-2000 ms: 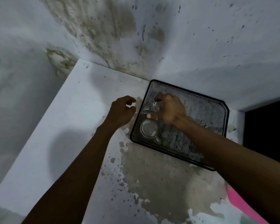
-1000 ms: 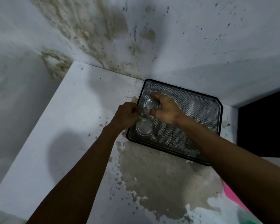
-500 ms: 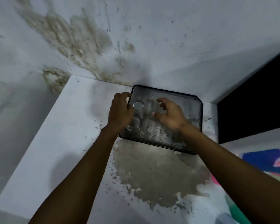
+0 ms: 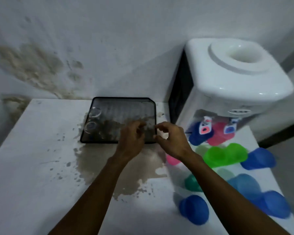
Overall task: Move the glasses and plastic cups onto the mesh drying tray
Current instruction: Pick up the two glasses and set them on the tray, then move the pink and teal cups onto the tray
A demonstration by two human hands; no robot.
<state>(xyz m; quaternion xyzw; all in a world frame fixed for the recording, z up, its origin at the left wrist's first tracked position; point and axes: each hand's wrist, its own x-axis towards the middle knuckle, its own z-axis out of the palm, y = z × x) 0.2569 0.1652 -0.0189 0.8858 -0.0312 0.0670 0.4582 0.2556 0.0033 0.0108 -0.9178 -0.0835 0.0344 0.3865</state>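
The black mesh drying tray point(image 4: 126, 106) lies at the back of the white counter. Two clear glasses stand at its left edge, one glass point(image 4: 95, 112) behind the other glass point(image 4: 90, 126). My left hand point(image 4: 131, 138) hovers over the tray's front right part, fingers loosely curled and holding nothing. My right hand point(image 4: 172, 141) is just right of the tray's front corner, fingers apart, also free. Several upside-down plastic cups stand on the right: green cups point(image 4: 226, 154), blue cups point(image 4: 193, 209), a pink cup point(image 4: 172, 161), a teal cup point(image 4: 192, 183).
A white water dispenser point(image 4: 236, 78) stands at the back right, with a blue cup point(image 4: 198, 134) and a red cup point(image 4: 219, 134) under its taps. A worn, stained patch point(image 4: 119, 168) spreads on the counter in front of the tray. Stained walls close the back and left.
Both hands have let go of the glasses and moved right across the tray. The view has swung right, which brought the dispenser and the coloured cups into sight.
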